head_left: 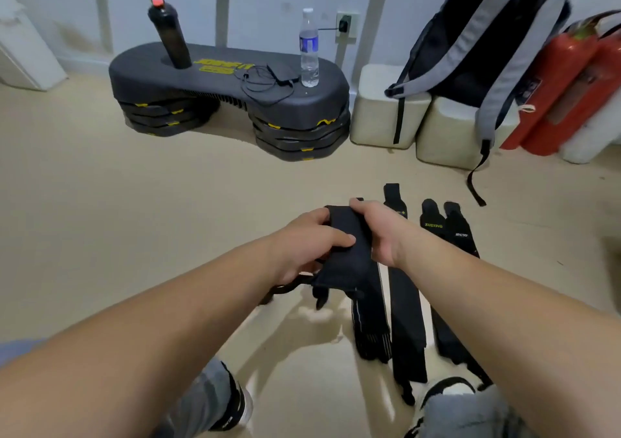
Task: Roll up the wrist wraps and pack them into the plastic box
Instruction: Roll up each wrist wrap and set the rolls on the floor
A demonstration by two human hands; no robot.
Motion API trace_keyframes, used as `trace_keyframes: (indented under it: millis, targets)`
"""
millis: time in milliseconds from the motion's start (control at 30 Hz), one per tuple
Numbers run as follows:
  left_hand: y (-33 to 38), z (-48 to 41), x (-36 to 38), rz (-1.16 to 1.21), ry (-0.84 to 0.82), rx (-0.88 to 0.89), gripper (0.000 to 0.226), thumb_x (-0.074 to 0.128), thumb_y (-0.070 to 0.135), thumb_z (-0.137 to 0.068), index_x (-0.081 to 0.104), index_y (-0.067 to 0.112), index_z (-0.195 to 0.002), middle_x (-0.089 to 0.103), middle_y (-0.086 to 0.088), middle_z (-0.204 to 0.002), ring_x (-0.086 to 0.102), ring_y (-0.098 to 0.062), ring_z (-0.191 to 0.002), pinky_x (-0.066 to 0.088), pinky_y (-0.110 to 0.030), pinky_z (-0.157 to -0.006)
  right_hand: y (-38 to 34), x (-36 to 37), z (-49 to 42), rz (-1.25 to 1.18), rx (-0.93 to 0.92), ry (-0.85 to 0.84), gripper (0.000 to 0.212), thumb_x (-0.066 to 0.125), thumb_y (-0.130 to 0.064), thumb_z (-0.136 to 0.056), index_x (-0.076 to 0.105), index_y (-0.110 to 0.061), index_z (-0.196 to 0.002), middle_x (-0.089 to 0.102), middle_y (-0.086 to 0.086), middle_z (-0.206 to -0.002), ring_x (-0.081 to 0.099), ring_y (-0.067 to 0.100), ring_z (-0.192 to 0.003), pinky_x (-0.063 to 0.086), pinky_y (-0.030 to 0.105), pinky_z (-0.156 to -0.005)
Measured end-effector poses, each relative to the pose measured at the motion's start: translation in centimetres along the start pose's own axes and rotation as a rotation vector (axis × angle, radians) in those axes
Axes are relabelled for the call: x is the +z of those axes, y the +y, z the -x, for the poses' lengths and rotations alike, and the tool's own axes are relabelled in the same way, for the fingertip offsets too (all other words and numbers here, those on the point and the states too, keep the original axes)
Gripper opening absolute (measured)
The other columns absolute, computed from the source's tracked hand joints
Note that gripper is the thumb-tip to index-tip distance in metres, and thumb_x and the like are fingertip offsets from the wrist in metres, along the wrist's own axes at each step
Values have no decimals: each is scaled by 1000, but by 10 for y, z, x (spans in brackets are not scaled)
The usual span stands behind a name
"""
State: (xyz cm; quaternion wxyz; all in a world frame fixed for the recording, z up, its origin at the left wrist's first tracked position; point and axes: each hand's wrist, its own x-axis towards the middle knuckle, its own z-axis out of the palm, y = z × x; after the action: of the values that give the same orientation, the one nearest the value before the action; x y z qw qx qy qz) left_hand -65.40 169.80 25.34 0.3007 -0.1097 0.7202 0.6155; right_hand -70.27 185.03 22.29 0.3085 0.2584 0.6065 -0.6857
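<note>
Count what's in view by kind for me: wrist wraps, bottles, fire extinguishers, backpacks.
Black fabric wrist wraps: 5 (held wrap gripped by left hand and right hand; four floor wraps)
Bottles: 2 (black shaker bottle with red cap, clear plastic water bottle)
Red fire extinguishers: 2
Grey and black backpack: 1
Total: 10
</note>
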Motion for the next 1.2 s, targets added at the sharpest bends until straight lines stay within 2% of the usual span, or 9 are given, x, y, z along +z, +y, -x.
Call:
trace_keyframes:
  millis: [233, 367, 500, 600, 767, 867, 967, 1033, 1200]
  targets:
    - [40, 63, -12, 1, 156, 184, 48, 67, -1, -93, 63, 31, -129, 77, -5, -116, 77, -27, -103, 66, -52, -84, -51, 21, 95, 184, -238, -210, 36, 52, -39, -107, 73, -13, -121, 80, 3, -110, 77, 19, -96, 59, 36, -83]
    - [49, 72, -16, 141, 208, 191, 27, 68, -3, -97, 72, 16, -115, 81, -9, -108, 80, -22, -90, 66, -36, -66, -41, 18, 112, 364, -340, -208, 31, 60, -38, -105, 70, -21, -128, 79, 4, -119, 75, 26, -112, 61, 44, -93]
    - [51, 58, -16, 301, 250, 138, 21, 72, 3, -97, 70, -2, -117, 79, -20, -110, 78, -27, -83, 62, -32, -62, -23, 13, 106, 443, -393, -139, 31, 60, -40, -106, 68, -16, -124, 80, 11, -113, 77, 30, -101, 61, 40, -75]
    - [60, 50, -14, 321, 224, 153, 16, 70, 10, -101, 69, -1, -113, 77, -17, -99, 76, -21, -67, 60, -29, -55, -27, 10, 90, 420, -419, -77, 32, 62, -40, -105, 68, -14, -124, 79, 10, -114, 76, 30, -106, 62, 49, -94]
    - [71, 30, -41, -404, 369, 304, 34, 53, 33, -109, 60, 7, -89, 73, -11, -80, 71, -29, -70, 64, -46, -72, -51, 4, 70, 359, -432, -81, 21, 57, -26, -109, 73, -15, -117, 81, 8, -106, 77, 26, -95, 61, 41, -85]
    - [68, 24, -53, -846, 454, 424, 14, 62, 27, -102, 67, 22, -115, 68, 4, -109, 62, -21, -87, 50, -34, -81, -64, 1, 58, 308, -396, -109, 22, 58, -27, -108, 73, -12, -113, 80, 11, -104, 76, 24, -86, 59, 34, -75]
    - [58, 18, -54, -871, 314, 624, 59, 77, 25, -92, 56, 36, -146, 51, 14, -133, 60, -9, -106, 46, -13, -81, -72, 4, 53, 225, -330, -125, 17, 59, -24, -108, 68, -11, -103, 74, 10, -86, 71, 17, -61, 52, 24, -50]
    - [54, 16, -47, -835, 228, 803, 56, 75, 28, -88, 62, 42, -141, 53, 18, -131, 57, -2, -111, 43, -6, -80, -76, 6, 51, 224, -280, -120, 10, 64, -22, -105, 65, -12, -101, 67, 7, -76, 63, 15, -48, 42, 21, -39]
    - [55, 13, -42, -675, 320, 801, 39, 62, 8, -89, 78, 34, -114, 73, 13, -99, 66, -10, -96, 54, -39, -83, -85, 7, 52, 205, -94, -157, 35, 53, -46, -107, 59, -13, -99, 57, 5, -64, 49, 16, -43, 35, 22, -37]
